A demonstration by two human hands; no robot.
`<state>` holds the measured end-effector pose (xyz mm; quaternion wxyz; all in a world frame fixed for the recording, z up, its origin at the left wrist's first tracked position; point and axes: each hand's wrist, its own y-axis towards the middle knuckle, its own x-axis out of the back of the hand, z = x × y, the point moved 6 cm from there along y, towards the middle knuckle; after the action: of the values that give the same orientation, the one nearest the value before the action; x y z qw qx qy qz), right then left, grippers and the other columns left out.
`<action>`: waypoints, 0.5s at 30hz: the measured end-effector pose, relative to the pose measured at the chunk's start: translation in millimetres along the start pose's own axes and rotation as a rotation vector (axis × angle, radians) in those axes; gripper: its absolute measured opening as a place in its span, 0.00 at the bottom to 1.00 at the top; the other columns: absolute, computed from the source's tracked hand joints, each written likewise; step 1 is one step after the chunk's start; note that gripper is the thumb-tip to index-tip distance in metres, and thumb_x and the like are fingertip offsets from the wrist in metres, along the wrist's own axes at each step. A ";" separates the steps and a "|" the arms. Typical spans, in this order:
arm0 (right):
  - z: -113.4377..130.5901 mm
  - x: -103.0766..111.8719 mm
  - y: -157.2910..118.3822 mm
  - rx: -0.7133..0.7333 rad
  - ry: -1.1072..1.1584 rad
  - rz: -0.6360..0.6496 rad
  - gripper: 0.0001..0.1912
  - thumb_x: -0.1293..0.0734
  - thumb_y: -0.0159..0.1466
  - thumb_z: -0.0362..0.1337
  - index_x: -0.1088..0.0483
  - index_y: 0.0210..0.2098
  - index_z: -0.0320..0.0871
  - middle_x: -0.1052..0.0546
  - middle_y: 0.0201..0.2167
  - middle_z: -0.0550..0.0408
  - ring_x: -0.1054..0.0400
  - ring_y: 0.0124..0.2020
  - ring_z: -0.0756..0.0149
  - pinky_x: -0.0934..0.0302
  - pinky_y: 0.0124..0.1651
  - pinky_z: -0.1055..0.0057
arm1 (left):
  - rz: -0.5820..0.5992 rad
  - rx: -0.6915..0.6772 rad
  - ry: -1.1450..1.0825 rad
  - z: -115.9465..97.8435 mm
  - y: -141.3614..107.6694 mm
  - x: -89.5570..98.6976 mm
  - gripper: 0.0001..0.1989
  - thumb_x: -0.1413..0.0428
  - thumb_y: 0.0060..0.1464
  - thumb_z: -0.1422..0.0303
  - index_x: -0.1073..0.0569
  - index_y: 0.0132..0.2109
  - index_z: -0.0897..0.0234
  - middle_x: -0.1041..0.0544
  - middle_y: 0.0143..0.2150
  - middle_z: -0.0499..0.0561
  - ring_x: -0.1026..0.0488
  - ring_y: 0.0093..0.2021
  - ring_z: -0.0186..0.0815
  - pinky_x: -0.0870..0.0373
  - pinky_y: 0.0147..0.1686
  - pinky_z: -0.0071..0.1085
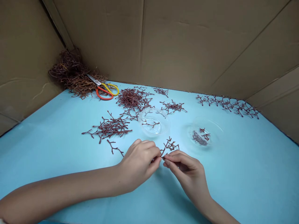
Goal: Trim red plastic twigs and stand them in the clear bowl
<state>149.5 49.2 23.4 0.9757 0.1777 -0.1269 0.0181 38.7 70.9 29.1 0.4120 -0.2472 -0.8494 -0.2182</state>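
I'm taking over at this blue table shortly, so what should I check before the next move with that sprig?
1. Sprig in hand: reddish-brown branched sprig pinched between left hand and right hand: ok.
2. Grip firmness: cannot tell.
3. Scissors out of the hands: orange-and-yellow-handled scissors lie beyond, beside the dried tangle: ok.
4. Loose sprig apart from left hand: ok.
5. Clear bowl holds a sprig: ok; liquid in it: cannot tell.
6. Clear dish holds dark sprigs: ok.
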 end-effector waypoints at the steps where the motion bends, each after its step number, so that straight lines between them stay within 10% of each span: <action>1: -1.7 -0.3 0.1 -0.015 0.021 0.005 0.10 0.35 0.51 0.23 0.28 0.26 0.45 0.28 0.21 0.58 0.33 0.23 0.74 0.37 0.23 0.81 | 0.001 0.000 -0.004 0.1 -0.1 -0.4 0.08 0.53 0.50 0.76 0.34 0.25 0.66 0.34 0.23 0.45 0.37 0.25 0.28 0.46 0.29 0.26; 15: -11.5 -3.7 3.5 -0.083 0.147 0.094 0.07 0.35 0.51 0.26 0.28 0.24 0.45 0.30 0.20 0.59 0.33 0.21 0.74 0.37 0.23 0.79 | -0.007 -0.090 -0.049 -0.3 -0.4 -2.5 0.07 0.52 0.50 0.77 0.33 0.26 0.67 0.34 0.23 0.45 0.38 0.25 0.28 0.45 0.28 0.26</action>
<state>148.4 56.6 13.2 0.9870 0.1291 -0.0637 0.0716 40.0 69.8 27.2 0.3789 -0.2677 -0.8494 -0.2517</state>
